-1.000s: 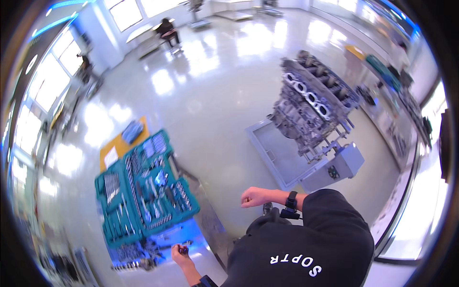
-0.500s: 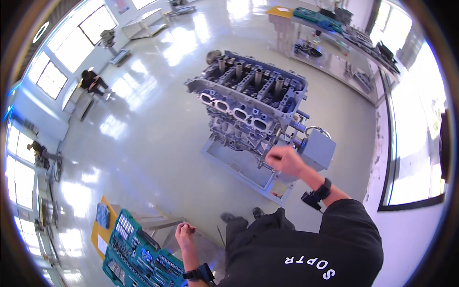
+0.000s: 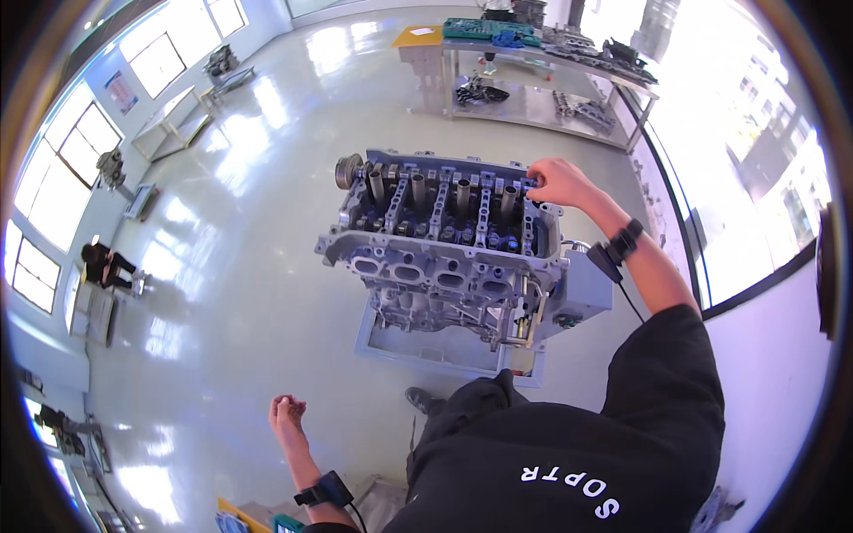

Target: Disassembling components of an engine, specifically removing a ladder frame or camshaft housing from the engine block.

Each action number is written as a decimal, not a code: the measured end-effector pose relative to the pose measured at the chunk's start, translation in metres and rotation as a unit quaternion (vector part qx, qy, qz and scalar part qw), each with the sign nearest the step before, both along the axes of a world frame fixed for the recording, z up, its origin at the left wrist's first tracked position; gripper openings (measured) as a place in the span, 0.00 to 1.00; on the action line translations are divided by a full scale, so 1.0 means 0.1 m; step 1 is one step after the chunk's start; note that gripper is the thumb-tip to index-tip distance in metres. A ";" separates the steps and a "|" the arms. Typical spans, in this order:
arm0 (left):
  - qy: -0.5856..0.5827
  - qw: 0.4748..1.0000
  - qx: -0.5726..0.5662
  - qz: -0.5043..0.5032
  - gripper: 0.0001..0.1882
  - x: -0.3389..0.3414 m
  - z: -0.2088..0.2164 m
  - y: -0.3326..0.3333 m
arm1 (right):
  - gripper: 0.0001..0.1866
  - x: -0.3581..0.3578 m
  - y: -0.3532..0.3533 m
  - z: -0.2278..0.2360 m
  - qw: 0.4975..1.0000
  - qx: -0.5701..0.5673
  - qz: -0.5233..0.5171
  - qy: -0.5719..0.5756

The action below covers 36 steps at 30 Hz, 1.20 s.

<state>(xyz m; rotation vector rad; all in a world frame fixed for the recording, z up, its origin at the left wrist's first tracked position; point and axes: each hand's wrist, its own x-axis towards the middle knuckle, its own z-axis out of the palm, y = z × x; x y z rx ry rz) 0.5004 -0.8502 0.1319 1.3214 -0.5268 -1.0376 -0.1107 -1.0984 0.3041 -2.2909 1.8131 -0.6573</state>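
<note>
A grey metal engine [image 3: 431,258], with its open top showing several upright tubes, stands in front of me on a stand with a pale frame [image 3: 366,333]. My right hand [image 3: 562,183] is at the far right corner of the engine's top, its fingers curled down at the rim. Whatever lies between those fingertips is hidden. Out to the left, my left hand [image 3: 286,414] hangs above the floor, away from the engine. Its fingers are bent inward, and I cannot make out anything in them.
A grey box [image 3: 582,286] sits at the stand's right side. Beyond the engine, a metal workbench [image 3: 533,123] carries a green tool case [image 3: 489,32] and metal parts. Far left, a person [image 3: 108,265] sits by a bench. A green case's edge [image 3: 286,524] shows at the bottom.
My right hand has risen from the engine's lower right side to its top far corner. The view has shifted, and the tool case at lower left has almost left it. My left hand stays curled.
</note>
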 end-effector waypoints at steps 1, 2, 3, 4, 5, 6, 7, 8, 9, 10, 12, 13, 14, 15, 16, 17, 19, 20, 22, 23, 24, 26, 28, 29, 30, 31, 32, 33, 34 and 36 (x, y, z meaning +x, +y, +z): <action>-0.014 1.000 0.002 -0.017 0.06 0.09 0.04 -0.21 | 0.20 -0.03 -0.16 -0.09 0.996 0.027 -0.002 0.086; -0.011 1.000 0.001 -0.025 0.06 0.12 0.13 -0.39 | 0.23 -0.03 -0.24 -0.12 0.984 0.058 0.000 0.171; -0.033 0.998 0.011 -0.051 0.07 0.14 0.24 -0.57 | 0.23 -0.08 -0.26 -0.16 0.983 0.059 -0.009 0.172; -0.060 0.995 0.017 -0.073 0.07 0.18 0.36 -0.78 | 0.24 -0.04 -0.32 -0.19 0.975 0.062 0.000 0.212; -0.064 0.995 0.015 -0.075 0.07 0.24 0.44 -0.97 | 0.24 0.07 -0.36 -0.20 0.966 0.066 0.011 0.250; -0.073 0.990 0.014 -0.120 0.07 0.29 0.51 -1.17 | 0.22 0.13 -0.40 -0.19 0.951 0.111 -0.004 0.287; -0.082 0.983 0.015 -0.163 0.08 0.35 0.56 -1.33 | 0.22 0.21 -0.42 -0.19 0.952 0.113 -0.003 0.284; -0.084 0.983 0.017 -0.163 0.08 0.41 0.60 -1.51 | 0.21 0.23 -0.43 -0.19 0.950 0.095 0.009 0.296; -0.088 0.979 0.011 -0.183 0.08 0.49 0.63 -1.71 | 0.20 0.23 -0.46 -0.22 0.948 0.078 0.021 0.308; -0.091 0.975 0.005 -0.202 0.08 0.51 0.67 -1.90 | 0.20 0.19 -0.52 -0.26 0.948 0.080 0.023 0.307; -0.102 0.970 0.007 -0.222 0.08 0.41 0.83 -2.23 | 0.18 0.08 -0.55 -0.38 0.957 0.067 0.039 0.280; -0.113 0.965 0.001 -0.238 0.08 0.36 0.94 -2.43 | 0.18 0.10 -0.60 -0.38 0.958 0.065 0.045 0.276; -0.117 0.960 0.013 -0.253 0.09 0.29 1.02 -2.61 | 0.18 0.09 -0.61 -0.38 0.949 0.085 0.047 0.301; -0.123 0.956 0.025 -0.267 0.09 0.21 1.08 -2.80 | 0.18 0.13 -0.62 -0.38 0.939 0.103 0.050 0.325; -0.133 0.946 0.037 -0.293 0.10 0.12 1.13 -3.02 | 0.18 0.13 -0.61 -0.38 0.940 0.102 0.053 0.320; -0.142 0.936 0.049 -0.319 0.10 0.01 1.18 -3.24 | 0.17 0.13 -0.60 -0.39 0.941 0.089 0.055 0.321; -0.145 0.913 0.046 -0.378 0.12 -0.27 1.23 -3.68 | 0.16 0.12 -0.62 -0.46 0.943 0.078 0.057 0.317; -0.134 0.915 0.052 -0.377 0.15 -0.36 1.29 -3.83 | 0.14 0.17 -0.64 -0.46 0.942 0.050 0.049 0.327; -0.112 0.909 0.074 -0.394 0.20 -0.58 1.29 -4.10 | 0.12 0.25 -0.58 -0.48 0.942 0.027 0.041 0.333; -0.104 0.902 0.085 -0.410 0.24 -0.73 1.28 -4.25 | 0.12 0.25 -0.56 -0.48 0.938 0.030 0.037 0.343; -0.106 0.902 0.087 -0.409 0.24 -0.84 1.25 -4.40 | 0.11 0.25 -0.57 -0.47 0.934 0.033 0.033 0.353; -0.079 0.885 0.118 -0.444 0.31 -1.05 1.17 -4.63 | 0.11 0.22 -0.56 -0.45 0.944 0.037 0.032 0.328; -0.076 0.875 0.151 -0.453 0.33 -1.25 1.14 -4.77 | 0.10 0.20 -0.54 -0.44 0.951 0.042 0.029 0.304; -0.073 0.867 0.181 -0.459 0.35 -1.33 1.13 -4.83 | 0.10 0.21 -0.53 -0.43 0.957 0.045 0.017 0.286; -0.071 0.866 0.183 -0.460 0.35 -1.39 1.12 -4.89 | 0.11 0.22 -0.54 -0.42 0.962 0.048 0.005 0.267; -0.074 0.849 0.188 -0.487 0.36 -1.45 1.12 -4.94 | 0.11 0.22 -0.54 -0.40 0.962 0.053 0.002 0.268; -0.076 0.833 0.193 -0.514 0.36 -1.49 1.11 -4.99 | 0.11 0.23 -0.54 -0.37 0.965 0.062 -0.003 0.256; -0.073 0.831 0.195 -0.515 0.36 -1.49 1.07 -5.04 | 0.12 0.23 -0.56 -0.36 0.967 0.071 -0.009 0.243; -0.071 0.827 0.211 -0.517 0.35 -1.50 1.03 -5.07 | 0.12 0.21 -0.56 -0.36 0.966 0.076 -0.011 0.246; -0.065 0.822 0.227 -0.519 0.33 -1.52 0.95 -5.09 | 0.14 0.15 -0.59 -0.39 0.976 0.063 0.009 0.209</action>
